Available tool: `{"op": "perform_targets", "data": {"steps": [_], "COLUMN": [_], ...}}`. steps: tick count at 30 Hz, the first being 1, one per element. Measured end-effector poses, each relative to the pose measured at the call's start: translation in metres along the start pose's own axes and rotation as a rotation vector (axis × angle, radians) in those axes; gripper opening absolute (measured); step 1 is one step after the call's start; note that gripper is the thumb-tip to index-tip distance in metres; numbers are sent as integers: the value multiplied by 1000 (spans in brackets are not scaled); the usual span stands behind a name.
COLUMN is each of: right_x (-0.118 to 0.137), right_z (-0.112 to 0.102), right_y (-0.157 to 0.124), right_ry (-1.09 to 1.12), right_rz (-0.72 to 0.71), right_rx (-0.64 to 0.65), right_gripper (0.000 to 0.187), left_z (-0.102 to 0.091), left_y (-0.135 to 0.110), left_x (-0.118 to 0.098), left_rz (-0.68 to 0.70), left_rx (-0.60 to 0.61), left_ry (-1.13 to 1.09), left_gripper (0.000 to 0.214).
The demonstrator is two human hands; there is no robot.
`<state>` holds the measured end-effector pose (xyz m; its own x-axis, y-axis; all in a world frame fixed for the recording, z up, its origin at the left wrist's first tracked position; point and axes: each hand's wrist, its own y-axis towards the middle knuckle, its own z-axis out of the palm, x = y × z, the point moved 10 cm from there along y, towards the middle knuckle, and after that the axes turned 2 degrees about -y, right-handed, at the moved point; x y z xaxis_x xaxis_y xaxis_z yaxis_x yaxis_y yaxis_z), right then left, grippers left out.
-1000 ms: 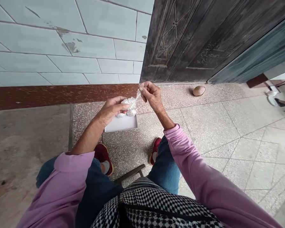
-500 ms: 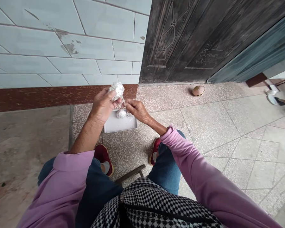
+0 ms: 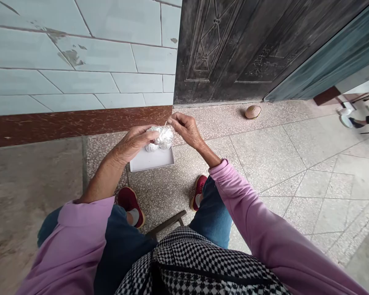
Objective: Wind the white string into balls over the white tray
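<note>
On my feed, the fingers of the right hand [image 3: 186, 130] were pinched together on a thin white strand [image 3: 165, 124], as far as I could tell with the tips so small. The left hand [image 3: 131, 143] had its fingers clamped on a shiny white bundle [image 3: 166, 135], over the far side of a shallow box [image 3: 152, 159]. I judged the bundle light, soft and slightly slippery, easily crushed, best cradled around its sides. In the box, set on the speckled floor [image 3: 209, 157], lay two white balls [image 3: 151, 148].

Passage lies over the floor [image 3: 167, 190] between the shoes [image 3: 129, 200]; beyond the white box [image 3: 153, 160], the wall [image 3: 80, 84] blocks.
</note>
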<state>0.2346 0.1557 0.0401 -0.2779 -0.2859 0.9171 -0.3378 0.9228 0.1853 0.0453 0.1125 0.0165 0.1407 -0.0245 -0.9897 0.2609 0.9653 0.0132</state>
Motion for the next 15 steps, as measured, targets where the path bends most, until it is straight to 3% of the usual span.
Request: {"op": "perform_targets", "data": {"steps": [4,10,15], "right_x": [-8,-13,-1], "right_z": [32,54,71], "right_y": [-4,-16,-30], "right_ry": [25,-84,-51], "right_rz": [19,22,-51], "right_rx": [79,192,386], "right_gripper": [45,52,40], "left_z": [0,-18,-38], "left_y": [7,7,1], "left_x": [2,-1,-11], "left_rz": [10,-5,61], "left_rx": [7,-155,-342], "left_ry": [-180,-204,-97], "left_gripper": [58,62,54]}}
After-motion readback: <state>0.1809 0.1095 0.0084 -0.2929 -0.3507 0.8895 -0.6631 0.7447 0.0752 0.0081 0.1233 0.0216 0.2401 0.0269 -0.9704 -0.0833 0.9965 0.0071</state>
